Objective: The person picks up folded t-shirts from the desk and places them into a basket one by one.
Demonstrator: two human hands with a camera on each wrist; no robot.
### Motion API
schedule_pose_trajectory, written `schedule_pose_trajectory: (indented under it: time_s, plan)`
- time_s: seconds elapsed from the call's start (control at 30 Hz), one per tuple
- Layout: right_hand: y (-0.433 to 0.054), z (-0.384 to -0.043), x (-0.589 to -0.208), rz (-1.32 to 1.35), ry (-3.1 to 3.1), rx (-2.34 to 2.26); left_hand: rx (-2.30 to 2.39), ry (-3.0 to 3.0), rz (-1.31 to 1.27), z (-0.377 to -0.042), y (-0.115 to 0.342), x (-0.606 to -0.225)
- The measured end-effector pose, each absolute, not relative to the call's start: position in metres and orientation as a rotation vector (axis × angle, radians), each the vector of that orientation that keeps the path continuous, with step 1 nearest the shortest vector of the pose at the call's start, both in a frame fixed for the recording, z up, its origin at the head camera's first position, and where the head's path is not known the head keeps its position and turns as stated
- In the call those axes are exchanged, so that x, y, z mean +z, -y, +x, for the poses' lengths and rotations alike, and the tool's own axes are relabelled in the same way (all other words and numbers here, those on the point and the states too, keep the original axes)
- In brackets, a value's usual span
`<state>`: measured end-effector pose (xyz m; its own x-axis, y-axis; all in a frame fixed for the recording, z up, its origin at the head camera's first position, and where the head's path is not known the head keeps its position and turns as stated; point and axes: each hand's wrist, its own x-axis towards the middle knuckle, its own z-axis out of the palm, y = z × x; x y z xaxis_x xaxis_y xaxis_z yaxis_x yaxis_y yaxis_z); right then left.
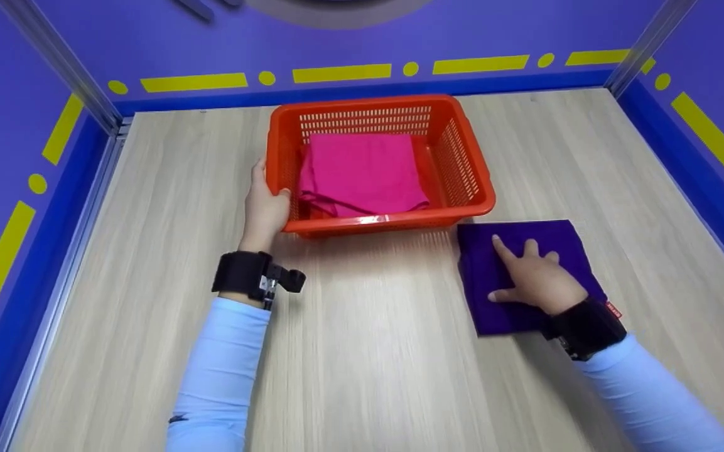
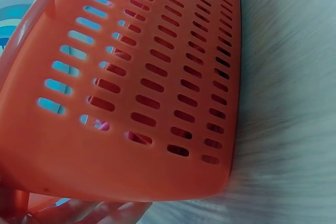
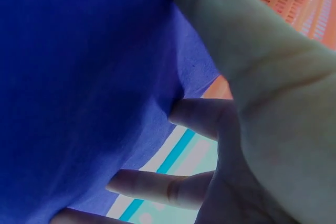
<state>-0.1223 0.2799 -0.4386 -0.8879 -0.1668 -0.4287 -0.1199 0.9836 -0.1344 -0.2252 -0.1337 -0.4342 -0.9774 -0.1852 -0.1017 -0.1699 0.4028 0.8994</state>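
Looking at an orange basket [image 1: 412, 218] near the back of the table [image 1: 362, 351], with a folded pink cloth [image 1: 362, 172] inside. Set closer to the left end than the right, with a strip of bare basket floor on the right. Folded into a flat pad, probably to fit between the walls without bunching.

On the left end of the basket, by the near corner: left hand [image 1: 266, 210], closed around the rim, with the thumb on the inner side and fingers outside. Reads as a steadying grip to me, good for stopping any slide or swing. Nothing else in that grip, as far as visible.

Over to the right: purple cloth [image 1: 490, 267], also folded, just off the basket's near right corner. Can't tell whether touching or slightly apart. Right hand [image 1: 540, 282] on top, spread wide, thumb well away from the fingers. Probably spread like that to keep the folds together rather than pinching a single layer. Shallow creases at the fingertips in the right wrist view, so likely some light pressure. Small red tag [image 1: 613, 309] poking out beside the wrist strap [image 1: 589, 328]. Can't tell whether lying fully flat, given the shadow along the near edge.
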Motion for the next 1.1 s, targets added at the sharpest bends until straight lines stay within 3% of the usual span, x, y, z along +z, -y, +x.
schedule_pose_trajectory:
  time_s: [1.1]
  plan:
    - [-0.145, -0.107, -0.448, -0.530, -2.838, 0.087, -1.648, 2.599, 0.314, -0.227, 0.135, -0.436]
